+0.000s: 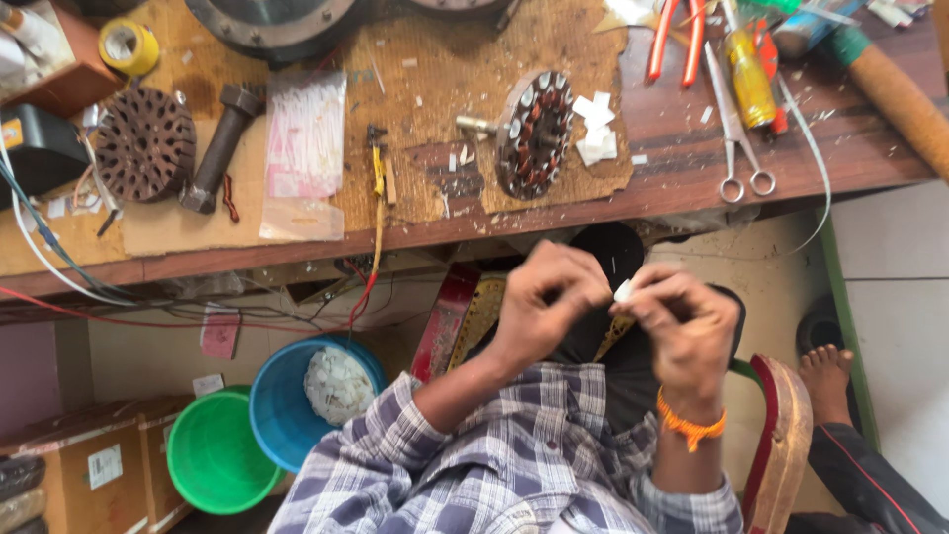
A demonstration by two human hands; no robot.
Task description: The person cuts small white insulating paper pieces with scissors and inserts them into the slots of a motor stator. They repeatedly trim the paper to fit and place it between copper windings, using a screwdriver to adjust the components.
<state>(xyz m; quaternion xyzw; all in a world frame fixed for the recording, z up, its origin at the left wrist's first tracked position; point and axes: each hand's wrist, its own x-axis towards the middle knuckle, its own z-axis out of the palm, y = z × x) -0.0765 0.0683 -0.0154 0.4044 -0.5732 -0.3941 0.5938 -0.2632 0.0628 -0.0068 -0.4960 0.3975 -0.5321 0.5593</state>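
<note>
White slip point(624, 290) pinched between left hand point(547, 307), right hand point(685, 321)

The light is bright and soft, like daylight, and it falls evenly over the wooden workbench point(692, 119). Shadows are faint there. Under the bench it gets darker. The white floor point(895, 287) on the right looks washed out. Both hands, the left hand point(549, 302) and the right hand point(682, 321), are smeared by motion blur. The bench tools look fairly sharp. Straight edges bend a little near the corners.
</note>
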